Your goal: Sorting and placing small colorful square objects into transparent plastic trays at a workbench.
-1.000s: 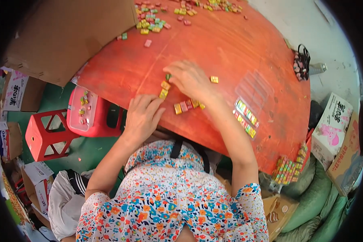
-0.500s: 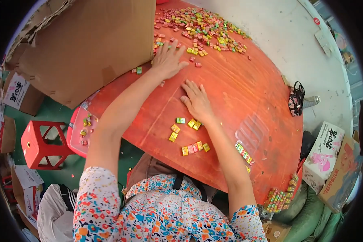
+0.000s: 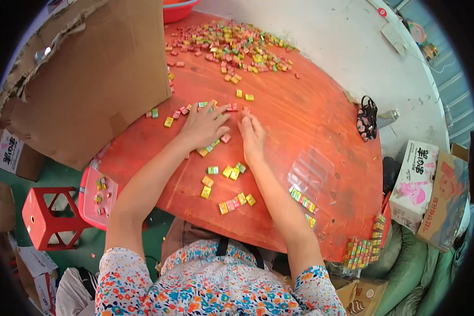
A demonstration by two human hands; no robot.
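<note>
My left hand lies palm down over the red table, fingers spread, among small wrapped sweets. Some sweets show at its fingertips, and yellow and green ones show below its palm. Just right of it, my right hand is turned partly on edge with its thumb apart from the fingers. Its fingertips are close to red sweets; whether they touch one is hard to see. Nearer me lie loose yellow and green sweets and a short row of yellow and pink ones.
A large heap of sweets covers the table's far side. A tall cardboard box stands at left, above a pink tub and red stool. At right are a clear plastic tray, stacked sweets and a dark pouch.
My left hand has drawn back from near the heap toward me, and several sweets now lie around it. My right hand has turned onto its edge beside it. The view has shifted.
</note>
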